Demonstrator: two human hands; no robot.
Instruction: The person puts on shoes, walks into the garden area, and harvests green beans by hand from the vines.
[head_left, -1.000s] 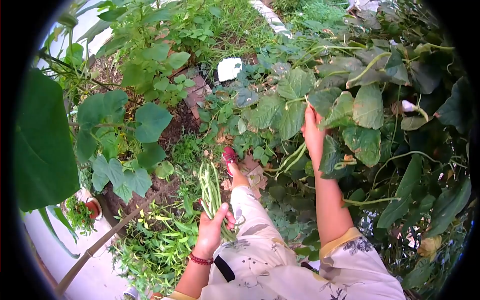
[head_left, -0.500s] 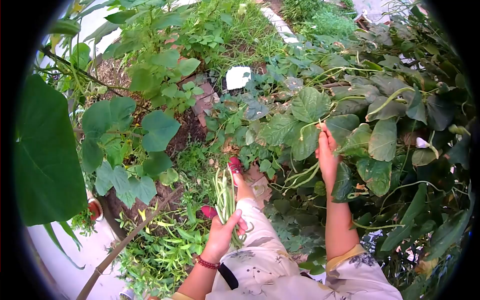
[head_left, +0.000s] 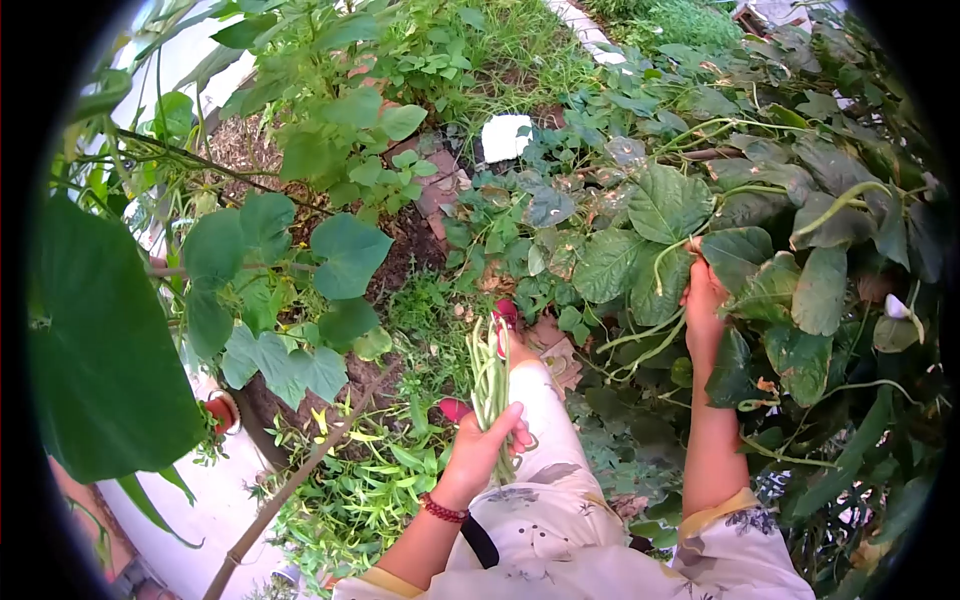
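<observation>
A bunch of long green beans (head_left: 490, 375) stands upright in my left hand (head_left: 485, 445), whose fingers are wrapped round its lower end. My right hand (head_left: 705, 300) is raised among the leaves of the bean vine (head_left: 670, 205), its fingertips pinched together at the top of a thin hanging green bean (head_left: 660, 268). Part of those fingers is hidden by foliage. Just below and left of this hand, more green beans (head_left: 648, 348) hang from the vine.
Broad leaves (head_left: 110, 340) fill the left side, close to the camera. A wooden pole (head_left: 290, 490) slants at lower left, near a potted plant (head_left: 222, 412). A white square object (head_left: 506, 137) lies ahead by some bricks (head_left: 438, 185). Dense vines cover the right.
The whole view has shifted, so plants and hands appear further right. My right hand stays at the same leaf cluster, its fingers turned slightly. My left hand still holds the bunch.
</observation>
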